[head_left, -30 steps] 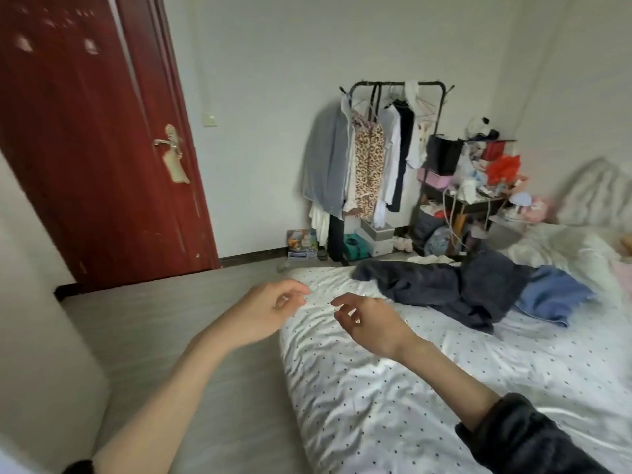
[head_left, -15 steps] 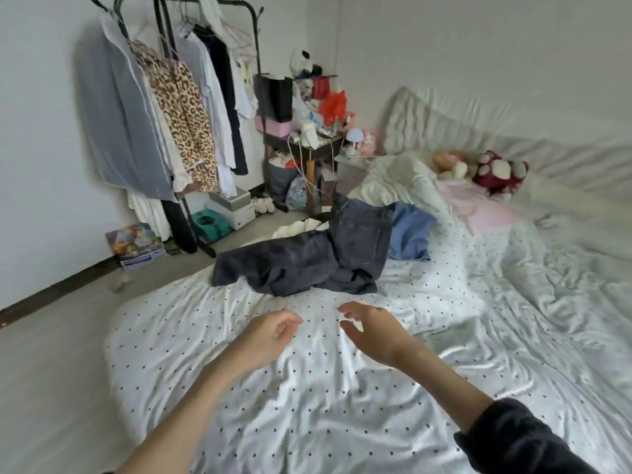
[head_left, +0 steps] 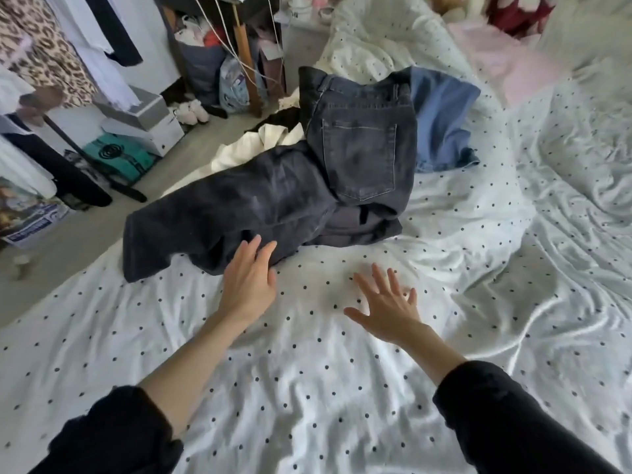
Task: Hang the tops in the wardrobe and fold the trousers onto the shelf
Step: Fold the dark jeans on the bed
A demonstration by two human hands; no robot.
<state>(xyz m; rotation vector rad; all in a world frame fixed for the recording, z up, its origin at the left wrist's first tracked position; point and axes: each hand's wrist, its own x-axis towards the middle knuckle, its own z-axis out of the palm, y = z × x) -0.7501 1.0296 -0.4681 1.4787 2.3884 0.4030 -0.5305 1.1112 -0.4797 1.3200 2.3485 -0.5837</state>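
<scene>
Dark charcoal denim trousers (head_left: 307,186) lie crumpled on the white bed sheet with small black dots (head_left: 307,388), one leg trailing toward the bed's left edge, the seat with its back pocket turned up. Just behind them, touching, a folded light-blue denim garment (head_left: 444,114); a cream cloth (head_left: 253,145) pokes out at the trousers' far-left side.

Left hand (head_left: 249,278): fingers straight and together, tips at the near edge of the trousers; contact looks likely, cannot be sure. Holds nothing. Right hand (head_left: 386,309): fingers spread wide, palm down over bare sheet, apart from the trousers, holding nothing. Both forearms bare, black sleeves pushed up.

Far left: a leopard-print top (head_left: 37,53) and white garments (head_left: 99,53) hanging, blurred. On the floor beneath, a white and grey box (head_left: 143,118) on a teal box (head_left: 119,159). A pink cloth (head_left: 506,63) on the bed's far side.
</scene>
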